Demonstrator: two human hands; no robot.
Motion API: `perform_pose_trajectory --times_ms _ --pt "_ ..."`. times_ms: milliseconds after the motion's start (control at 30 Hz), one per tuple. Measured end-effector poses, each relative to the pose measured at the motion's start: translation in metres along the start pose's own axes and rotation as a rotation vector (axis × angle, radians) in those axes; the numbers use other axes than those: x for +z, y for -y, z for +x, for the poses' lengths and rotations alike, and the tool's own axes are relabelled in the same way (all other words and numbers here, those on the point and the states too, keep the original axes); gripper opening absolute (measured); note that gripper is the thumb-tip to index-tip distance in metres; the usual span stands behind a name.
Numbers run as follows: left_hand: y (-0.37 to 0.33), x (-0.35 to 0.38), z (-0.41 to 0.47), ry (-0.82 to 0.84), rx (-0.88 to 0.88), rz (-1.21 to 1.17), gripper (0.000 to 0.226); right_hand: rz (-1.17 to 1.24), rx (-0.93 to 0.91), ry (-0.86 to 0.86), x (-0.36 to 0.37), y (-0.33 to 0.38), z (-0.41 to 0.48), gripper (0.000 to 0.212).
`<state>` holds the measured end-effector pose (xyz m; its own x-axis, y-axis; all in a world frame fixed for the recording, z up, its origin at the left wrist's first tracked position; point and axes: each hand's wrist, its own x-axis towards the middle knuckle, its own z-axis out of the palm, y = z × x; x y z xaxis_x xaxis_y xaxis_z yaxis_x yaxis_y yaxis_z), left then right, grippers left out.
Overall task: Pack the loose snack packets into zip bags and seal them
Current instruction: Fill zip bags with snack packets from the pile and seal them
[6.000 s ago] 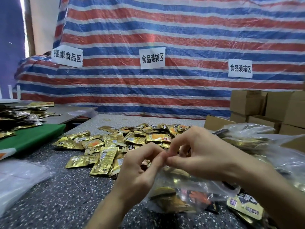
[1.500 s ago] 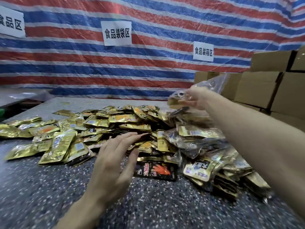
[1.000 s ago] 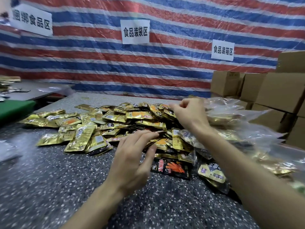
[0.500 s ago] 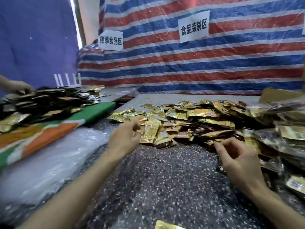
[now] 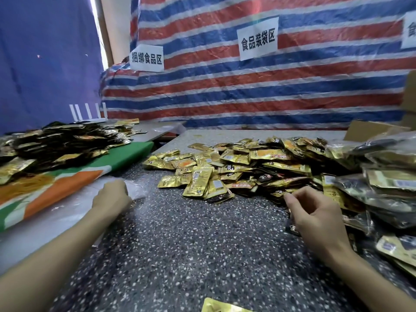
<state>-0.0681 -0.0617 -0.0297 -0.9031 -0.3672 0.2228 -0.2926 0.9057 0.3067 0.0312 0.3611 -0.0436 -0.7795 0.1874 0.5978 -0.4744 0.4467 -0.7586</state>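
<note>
Loose gold and black snack packets (image 5: 236, 167) lie heaped across the middle of the speckled table (image 5: 191, 244). A stack of empty clear zip bags (image 5: 56, 219) lies at the left. My left hand (image 5: 111, 198) rests on the stack's far corner, fingers curled down onto the top bag, which bunches beside it. My right hand (image 5: 315, 217) hovers at the pile's near right edge with fingers loosely bent and apart, nothing held; a black packet (image 5: 291, 228) lies partly under it. Filled clear bags of packets (image 5: 382, 183) pile up at the right.
A green, white and orange board (image 5: 126, 156) at the left carries another heap of dark and gold packets (image 5: 56, 143). One gold packet (image 5: 220, 307) lies at the near edge. Cardboard boxes (image 5: 369, 130) stand at the far right. A striped tarp (image 5: 247, 91) closes the back.
My right hand dropped the filled bag on the right pile and came back near me. My view swung left, and my left hand moved from the packets down onto the empty bag stack.
</note>
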Motion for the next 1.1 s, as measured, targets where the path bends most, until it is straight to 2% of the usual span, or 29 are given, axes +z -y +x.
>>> perform_pose_trajectory --times_ms 67,100,233,300,400,500,633,700,767,833,967,1100 --pt "0.001 -0.004 0.005 -0.027 0.034 0.002 0.008 0.011 0.011 -0.005 -0.001 0.0 0.001 0.029" --pt "0.001 -0.005 0.006 -0.041 0.051 0.006 0.005 0.003 0.011 -0.009 -0.002 0.0 0.0 0.029" --pt "-0.022 -0.019 0.001 -0.149 0.116 -0.045 0.009 0.017 0.017 -0.003 -0.004 0.002 -0.001 0.029" --pt "-0.052 -0.03 -0.016 -0.237 0.2 -0.156 0.012 0.074 0.053 0.003 -0.004 0.005 -0.001 0.029" --pt "-0.107 -0.039 -0.062 -0.306 0.507 -0.46 0.016 0.24 0.174 0.034 -0.005 0.008 0.0 0.032" --pt "-0.156 -0.031 -0.113 -0.266 0.856 -0.658 0.02 0.404 0.294 0.109 -0.009 0.012 0.003 0.042" --pt "-0.193 0.002 -0.152 -0.086 1.207 -0.711 0.023 0.432 0.395 0.207 -0.012 0.01 0.006 0.05" --pt "-0.199 0.02 -0.159 -0.026 1.316 -0.713 0.024 0.387 0.439 0.208 -0.01 0.009 0.007 0.045" --pt "-0.199 0.034 -0.163 0.045 1.34 -0.758 0.026 0.304 0.451 0.213 -0.009 0.007 0.006 0.032" --pt "-0.197 0.041 -0.162 0.112 1.311 -0.803 0.025 0.266 0.469 0.239 -0.009 0.006 0.007 0.028" --pt "-0.188 0.044 -0.16 0.224 1.098 -0.967 0.027 0.377 0.511 0.331 -0.015 0.012 0.01 0.019" --pt "-0.186 0.04 -0.164 0.26 0.929 -1.092 0.008 0.326 0.455 0.366 -0.013 0.015 0.006 0.02"
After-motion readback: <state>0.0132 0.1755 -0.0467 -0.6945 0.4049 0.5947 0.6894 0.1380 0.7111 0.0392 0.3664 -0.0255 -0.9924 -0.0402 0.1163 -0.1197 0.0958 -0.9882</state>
